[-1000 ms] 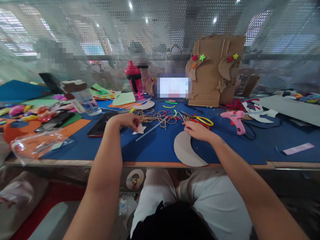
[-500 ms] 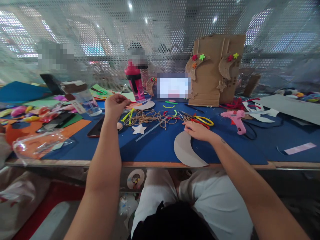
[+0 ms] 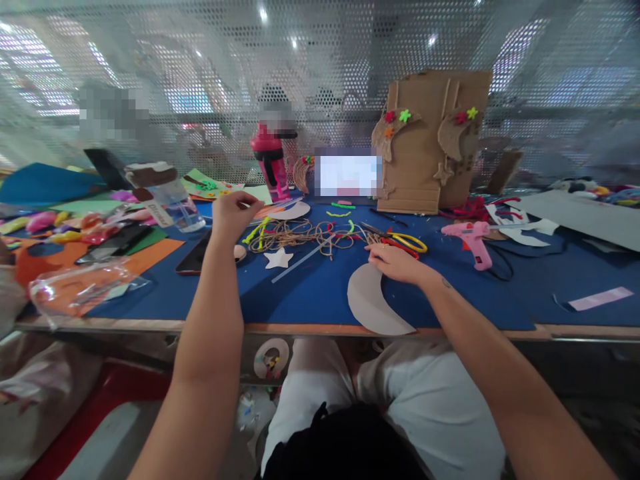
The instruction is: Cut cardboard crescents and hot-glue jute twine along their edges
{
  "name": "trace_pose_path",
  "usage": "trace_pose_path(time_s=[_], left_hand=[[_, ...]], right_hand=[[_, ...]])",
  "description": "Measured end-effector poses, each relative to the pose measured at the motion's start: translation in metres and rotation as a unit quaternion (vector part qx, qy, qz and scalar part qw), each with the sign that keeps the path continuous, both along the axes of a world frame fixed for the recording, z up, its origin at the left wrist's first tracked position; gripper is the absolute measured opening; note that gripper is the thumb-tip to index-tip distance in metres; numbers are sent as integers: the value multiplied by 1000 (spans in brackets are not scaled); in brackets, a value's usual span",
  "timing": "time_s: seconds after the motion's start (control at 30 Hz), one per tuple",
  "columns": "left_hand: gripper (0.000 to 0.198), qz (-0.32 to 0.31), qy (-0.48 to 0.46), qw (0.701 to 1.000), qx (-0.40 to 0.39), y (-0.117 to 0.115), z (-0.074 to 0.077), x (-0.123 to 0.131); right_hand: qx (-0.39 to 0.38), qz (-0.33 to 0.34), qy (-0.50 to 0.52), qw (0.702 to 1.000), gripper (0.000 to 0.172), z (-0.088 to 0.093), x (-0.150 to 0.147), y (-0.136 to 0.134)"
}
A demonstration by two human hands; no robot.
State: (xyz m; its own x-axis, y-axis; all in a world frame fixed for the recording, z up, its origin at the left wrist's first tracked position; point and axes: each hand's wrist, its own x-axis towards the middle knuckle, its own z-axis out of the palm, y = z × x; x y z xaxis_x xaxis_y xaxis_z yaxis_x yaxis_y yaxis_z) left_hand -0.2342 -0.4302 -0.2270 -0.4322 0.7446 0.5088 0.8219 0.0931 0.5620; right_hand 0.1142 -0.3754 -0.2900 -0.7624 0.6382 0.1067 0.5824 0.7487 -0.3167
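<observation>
The grey crescent [image 3: 364,300] lies flat on the blue surface [image 3: 300,307] at our right hand [image 3: 397,263], whose fingers rest close together at its upper tip; we cannot tell whether they pinch it or merely press. To steady it well, we judge light, even pressure best, since the thin tip looks easy to crease, and the lower end reaches the front edge, where a forearm could nudge it. Our left hand [image 3: 235,212] hangs above the surface, thumb and fingertips bent near one another, and we cannot see whether anything sits between them. We do well to hold that wrist high, clear of the white star [image 3: 279,258] and the loose twine [image 3: 285,235], which could snag. A translucent stick [image 3: 301,259] slants between star and crescent. Beyond our right fingers lie yellow-handled scissors [image 3: 400,237], and farther right a pink glue gun [image 3: 477,243]; behind stands a cardboard panel [image 3: 425,177] bearing two twine-covered crescents [image 3: 399,139].
</observation>
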Motion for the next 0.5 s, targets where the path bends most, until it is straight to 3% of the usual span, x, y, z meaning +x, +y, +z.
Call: trace_pose_path(time_s=[0.07, 0.13, 0.2, 0.23, 0.37, 0.5], left_hand=[[32, -103, 36, 985, -132, -2, 2, 5], [37, -201, 87, 932, -290, 0, 0, 8], [42, -241, 129, 876, -396, 5, -5, 8], [44, -240, 141, 865, -417, 9, -9, 8], [50, -207, 166, 865, -426, 18, -20, 6], [49, -218, 157, 865, -423, 18, -20, 11]], right_hand=[[0, 2, -2, 1000, 19, 0, 0, 1], [-1, 3, -4, 1000, 20, 0, -1, 1], [-3, 2, -6, 1000, 20, 0, -1, 1], [-3, 0, -6, 1000, 20, 0, -1, 1], [-7, -11, -10, 1000, 19, 2, -1, -1], [-8, -11, -14, 1000, 18, 4, -2, -3]])
